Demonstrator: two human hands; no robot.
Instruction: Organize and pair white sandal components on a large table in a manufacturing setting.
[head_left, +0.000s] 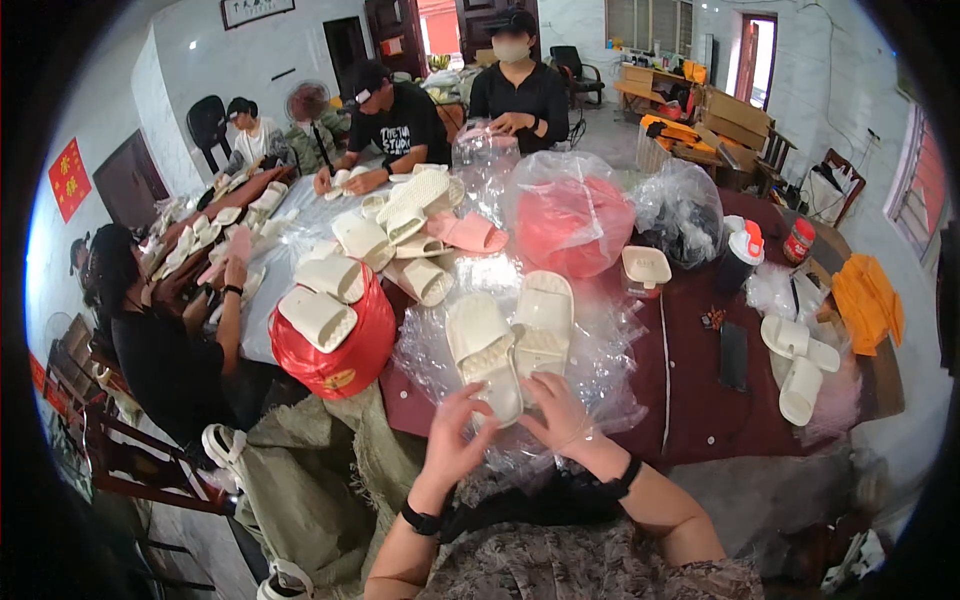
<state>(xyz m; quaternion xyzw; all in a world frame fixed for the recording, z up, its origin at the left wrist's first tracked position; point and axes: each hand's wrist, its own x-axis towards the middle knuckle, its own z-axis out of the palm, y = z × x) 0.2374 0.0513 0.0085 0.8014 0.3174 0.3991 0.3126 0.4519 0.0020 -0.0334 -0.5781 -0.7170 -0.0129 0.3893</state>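
A pair of white slippers (pixel 512 340) on clear plastic wrap (pixel 600 350) was touched by the left hand (pixel 455 435) and right hand (pixel 558 410), fingers spread, gripping nothing, at the table's (pixel 700 400) near edge; a red bag (pixel 340 350) crowded the left.

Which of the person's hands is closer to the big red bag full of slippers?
Left. The left hand is at the cream slipper pair on clear plastic, on the side toward the round red plastic bag. The right hand is farther away, beyond the left one.
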